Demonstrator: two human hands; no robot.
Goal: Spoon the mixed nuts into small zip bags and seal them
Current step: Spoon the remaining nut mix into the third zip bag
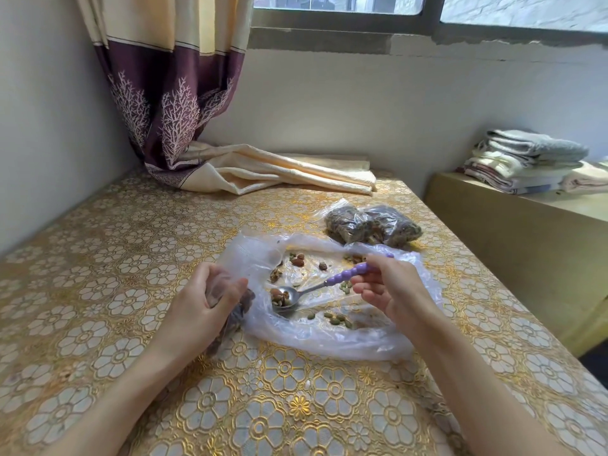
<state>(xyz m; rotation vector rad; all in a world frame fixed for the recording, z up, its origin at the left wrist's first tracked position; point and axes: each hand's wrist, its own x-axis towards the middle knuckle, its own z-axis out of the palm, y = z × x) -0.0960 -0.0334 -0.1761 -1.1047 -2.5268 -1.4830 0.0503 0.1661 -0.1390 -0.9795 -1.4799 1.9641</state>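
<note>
Purple-handled spoon (306, 288) (loaded with nuts) points bowl-first toward the left hand (200, 307).

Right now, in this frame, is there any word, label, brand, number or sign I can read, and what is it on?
None can be read.
Filled zip bags: clear plastic, no print visible.
Large plastic bag: no print visible.
Small zip bag in the left hand: no label visible.
Spoon in the right hand: purple handle, no marking visible.
Tablecloth and curtain: patterns only.

The left hand (197, 301) is curling its fingers in a grip; the right hand (388, 284) is pinching, both forearms reaching forward.
</note>
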